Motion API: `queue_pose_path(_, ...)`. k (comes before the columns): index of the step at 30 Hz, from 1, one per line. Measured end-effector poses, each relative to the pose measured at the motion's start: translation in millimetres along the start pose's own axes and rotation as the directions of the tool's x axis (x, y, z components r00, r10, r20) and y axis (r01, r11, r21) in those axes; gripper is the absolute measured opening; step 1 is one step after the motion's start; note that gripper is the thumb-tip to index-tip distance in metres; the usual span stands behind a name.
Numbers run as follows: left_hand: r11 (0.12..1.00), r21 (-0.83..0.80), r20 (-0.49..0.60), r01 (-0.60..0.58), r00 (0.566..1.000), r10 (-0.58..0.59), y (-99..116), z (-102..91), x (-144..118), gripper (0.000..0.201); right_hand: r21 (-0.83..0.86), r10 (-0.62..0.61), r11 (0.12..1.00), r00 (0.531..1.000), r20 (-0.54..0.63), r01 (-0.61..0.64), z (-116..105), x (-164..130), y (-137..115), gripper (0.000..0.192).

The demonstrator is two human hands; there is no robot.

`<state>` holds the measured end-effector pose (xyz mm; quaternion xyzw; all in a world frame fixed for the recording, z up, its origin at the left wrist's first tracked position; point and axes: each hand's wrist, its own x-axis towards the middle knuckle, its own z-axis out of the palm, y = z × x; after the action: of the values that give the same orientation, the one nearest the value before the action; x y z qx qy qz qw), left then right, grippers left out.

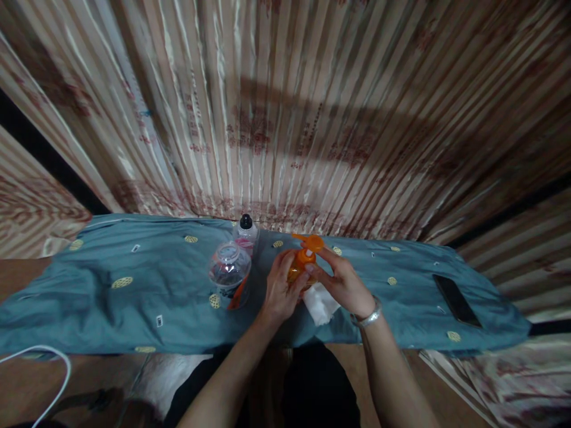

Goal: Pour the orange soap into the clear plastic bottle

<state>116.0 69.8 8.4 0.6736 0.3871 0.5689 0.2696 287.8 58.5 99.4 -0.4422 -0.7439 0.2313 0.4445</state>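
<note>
An orange pump bottle point(294, 270) stands near the middle of the cloth-covered surface, its orange pump head point(314, 242) on top with the spout pointing left. My left hand point(281, 285) is wrapped round the bottle's body from the left. At the neck and pump head, my right hand point(339, 276) has its fingers closed on the orange pump, and a silvery bracelet circles that wrist. A crumpled white tissue point(322, 304) lies under and beside my right hand. The bottle's lower part is hidden by my hands.
Left of my hands stand a clear plastic cup with a domed lid point(229, 270) and, behind it, a clear bottle with a black cap point(245, 229). A dark phone point(457, 300) lies at right on the teal cloth point(160, 267). Pleated curtains point(276, 119) hang behind; a white cable point(66, 368) curves at lower left.
</note>
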Motion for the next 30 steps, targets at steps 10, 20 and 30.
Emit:
queue_pose_path(10,0.999,0.0,0.028,-0.046,0.999,0.046,-8,-1.6,-3,0.05,-0.275,0.016,0.949,0.897,-0.443,-0.153,42,-10,-9,0.036)
queue_pose_path(20,0.998,0.033,0.01,-0.051,0.999,0.05,-10,1.5,-5,0.045,-0.116,0.066,0.989,0.979,-0.194,-0.09,24,-11,-6,0.038)
queue_pose_path(30,0.996,0.035,0.016,-0.087,0.996,0.086,-15,2.0,-7,0.049,-0.184,0.068,0.976,0.969,-0.236,-0.113,28,-13,-7,0.047)
